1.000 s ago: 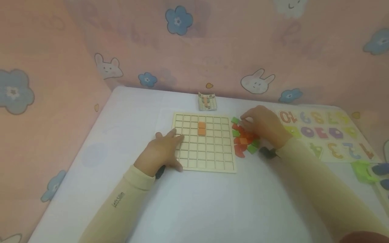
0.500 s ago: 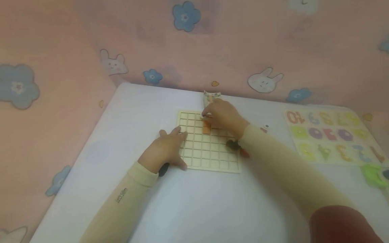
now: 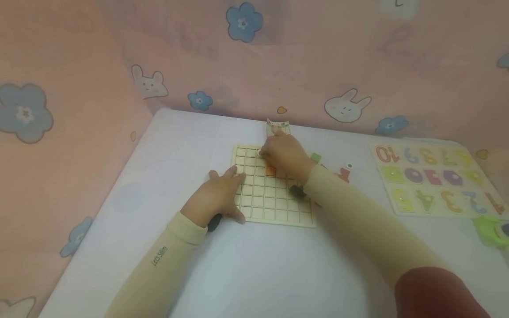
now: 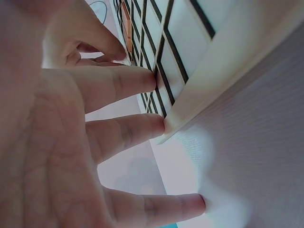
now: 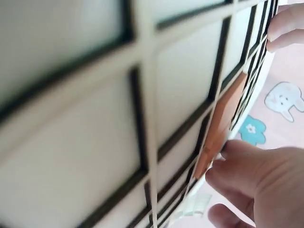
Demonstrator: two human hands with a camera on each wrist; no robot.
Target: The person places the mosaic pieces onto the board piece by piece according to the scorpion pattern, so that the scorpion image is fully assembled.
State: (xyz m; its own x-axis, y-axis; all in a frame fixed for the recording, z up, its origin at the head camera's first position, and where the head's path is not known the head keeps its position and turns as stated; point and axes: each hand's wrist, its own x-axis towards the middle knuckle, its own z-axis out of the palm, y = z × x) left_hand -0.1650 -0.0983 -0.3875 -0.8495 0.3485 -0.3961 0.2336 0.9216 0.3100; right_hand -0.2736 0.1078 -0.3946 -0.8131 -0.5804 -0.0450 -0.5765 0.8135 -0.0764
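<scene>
A pale square grid board (image 3: 269, 204) lies on the white table, with orange square tiles (image 3: 270, 170) in its upper cells. My left hand (image 3: 216, 194) rests with spread fingers on the board's left edge; in the left wrist view, some fingertips (image 4: 151, 80) touch the frame and one reaches the tabletop. Over the upper part of the board, my right hand (image 3: 285, 152) pinches a small white piece (image 3: 260, 153), mostly covered by the fingers. The right wrist view shows the right fingertips (image 5: 230, 164) beside the orange tiles (image 5: 221, 123).
A small curved picture card (image 3: 278, 126) stands behind the board. Right of it lie a green tile (image 3: 316, 157), red pieces (image 3: 344, 174) and a white round piece with a dark dot (image 3: 349, 166). Farther right are a number puzzle board (image 3: 433, 176) and a green object (image 3: 490, 232).
My right hand has gone from the loose pieces leftward to the top of the board, carrying the small white piece. The left hand keeps its place on the board's edge.
</scene>
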